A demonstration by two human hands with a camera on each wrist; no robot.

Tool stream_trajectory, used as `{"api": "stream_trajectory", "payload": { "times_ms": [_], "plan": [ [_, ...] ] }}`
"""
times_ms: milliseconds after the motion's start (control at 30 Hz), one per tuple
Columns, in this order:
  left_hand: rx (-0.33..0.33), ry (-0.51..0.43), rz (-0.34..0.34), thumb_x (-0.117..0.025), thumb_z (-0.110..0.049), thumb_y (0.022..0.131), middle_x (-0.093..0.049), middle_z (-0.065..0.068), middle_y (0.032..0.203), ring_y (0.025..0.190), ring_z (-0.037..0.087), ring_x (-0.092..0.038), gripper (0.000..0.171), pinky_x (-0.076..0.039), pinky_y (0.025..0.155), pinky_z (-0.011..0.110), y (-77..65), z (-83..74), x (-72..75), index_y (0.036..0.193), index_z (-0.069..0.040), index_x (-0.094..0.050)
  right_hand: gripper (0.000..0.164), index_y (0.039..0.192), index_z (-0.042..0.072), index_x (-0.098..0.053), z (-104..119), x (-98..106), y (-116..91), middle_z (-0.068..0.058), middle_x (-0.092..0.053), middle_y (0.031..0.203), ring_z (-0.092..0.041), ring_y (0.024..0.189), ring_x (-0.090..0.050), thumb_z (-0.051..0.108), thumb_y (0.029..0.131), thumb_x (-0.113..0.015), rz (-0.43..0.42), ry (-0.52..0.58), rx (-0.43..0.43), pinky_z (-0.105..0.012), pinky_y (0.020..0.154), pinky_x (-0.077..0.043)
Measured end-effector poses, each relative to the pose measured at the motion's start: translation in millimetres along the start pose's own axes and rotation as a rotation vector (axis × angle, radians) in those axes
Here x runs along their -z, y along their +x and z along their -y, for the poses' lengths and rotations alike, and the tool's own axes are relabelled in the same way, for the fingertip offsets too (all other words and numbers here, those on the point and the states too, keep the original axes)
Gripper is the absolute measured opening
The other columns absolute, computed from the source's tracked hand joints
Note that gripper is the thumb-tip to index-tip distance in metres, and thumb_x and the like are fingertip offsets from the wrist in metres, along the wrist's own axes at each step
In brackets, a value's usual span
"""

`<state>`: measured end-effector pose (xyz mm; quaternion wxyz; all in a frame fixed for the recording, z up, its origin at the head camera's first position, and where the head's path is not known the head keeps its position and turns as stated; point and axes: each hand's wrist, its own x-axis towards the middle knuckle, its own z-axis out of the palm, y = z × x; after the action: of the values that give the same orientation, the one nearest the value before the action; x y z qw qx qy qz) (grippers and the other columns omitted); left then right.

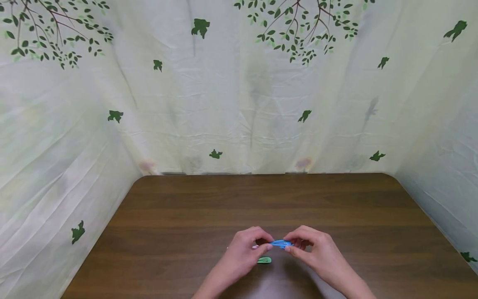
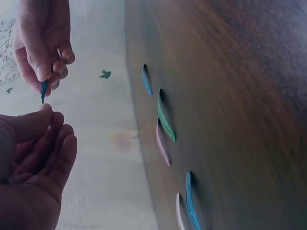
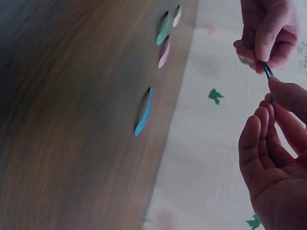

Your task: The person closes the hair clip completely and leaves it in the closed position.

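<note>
A blue snap hair clip [image 1: 280, 243] is held up between both hands over the table. My left hand [image 1: 244, 251] pinches its left end between thumb and index finger, and my right hand [image 1: 321, 252] pinches the right end the same way. Below them a green hair clip [image 1: 264, 260] lies on the tabletop, partly hidden by the left hand. The left wrist view shows a pink hair clip [image 2: 163, 147] beside the green one, two more blue clips, one at the far end [image 2: 147, 81] and one nearer [image 2: 191, 201], and a pale pink clip [image 2: 179, 213].
The brown wooden table [image 1: 179, 216] runs back to a pale cloth curtain [image 1: 239, 91] printed with leaves and birds. More cloth hangs along the left and right sides.
</note>
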<state>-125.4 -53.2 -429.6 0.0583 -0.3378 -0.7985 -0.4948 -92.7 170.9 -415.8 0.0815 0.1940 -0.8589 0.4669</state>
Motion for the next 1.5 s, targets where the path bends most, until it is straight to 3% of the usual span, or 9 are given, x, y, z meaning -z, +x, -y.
{"api": "stream_trajectory", "payload": {
  "times_ms": [200, 533, 767, 1133, 1500],
  "plan": [
    [0.018, -0.007, 0.017, -0.075, 0.002, 0.083, -0.065, -0.007, 0.085, 0.078, 0.002, -0.058, 0.013, -0.051, 0.069, 0.019, 3.6, 0.9, -8.4, 0.090, -0.009, -0.073, 0.016, 0.096, 0.029, -0.072, -8.9, 6.4, 0.0, 0.017, -0.063, 0.087, -0.005, 0.073, -0.059, 0.020, 0.085, -0.078, 0.022, -0.044, 0.047, -0.025, 0.066, -0.051],
    [0.161, -0.057, 0.050, -0.077, -0.004, 0.084, -0.063, -0.010, 0.082, 0.071, 0.000, -0.059, 0.009, -0.051, 0.065, 0.019, 6.9, 3.9, -21.9, 0.086, -0.012, -0.072, 0.019, 0.096, 0.029, -0.072, -22.6, 14.2, -0.7, 0.015, -0.063, 0.085, -0.005, 0.073, -0.058, 0.015, 0.085, -0.078, 0.078, -0.075, 0.027, -0.025, 0.065, -0.051],
    [0.216, -0.025, 0.083, -0.077, -0.006, 0.084, -0.060, -0.014, 0.078, 0.067, 0.000, -0.054, 0.009, -0.049, 0.062, 0.019, 10.3, 8.1, -29.9, 0.084, -0.013, -0.072, 0.017, 0.094, 0.026, -0.072, -32.3, 13.9, -1.8, 0.017, -0.061, 0.083, -0.004, 0.070, -0.057, 0.014, 0.085, -0.078, 0.109, -0.092, 0.035, -0.024, 0.061, -0.050],
    [0.213, 0.112, 0.147, -0.078, -0.010, 0.082, -0.054, -0.017, 0.072, 0.066, -0.004, -0.050, 0.011, -0.044, 0.062, 0.015, 12.8, 13.3, -40.6, 0.079, -0.016, -0.069, 0.013, 0.091, 0.020, -0.073, -48.2, 11.2, -8.0, 0.017, -0.061, 0.078, -0.002, 0.067, -0.057, 0.013, 0.083, -0.079, 0.139, -0.070, 0.025, -0.023, 0.059, -0.050],
    [0.188, 0.194, 0.222, -0.079, -0.010, 0.081, -0.053, -0.018, 0.068, 0.063, -0.005, -0.047, 0.013, -0.041, 0.059, 0.014, 15.2, 17.1, -44.4, 0.076, -0.016, -0.068, 0.009, 0.092, 0.018, -0.072, -56.2, 11.9, -6.6, 0.014, -0.062, 0.076, -0.003, 0.068, -0.058, 0.019, 0.085, -0.078, 0.247, -0.038, -0.115, -0.024, 0.060, -0.050]
  ]
}}
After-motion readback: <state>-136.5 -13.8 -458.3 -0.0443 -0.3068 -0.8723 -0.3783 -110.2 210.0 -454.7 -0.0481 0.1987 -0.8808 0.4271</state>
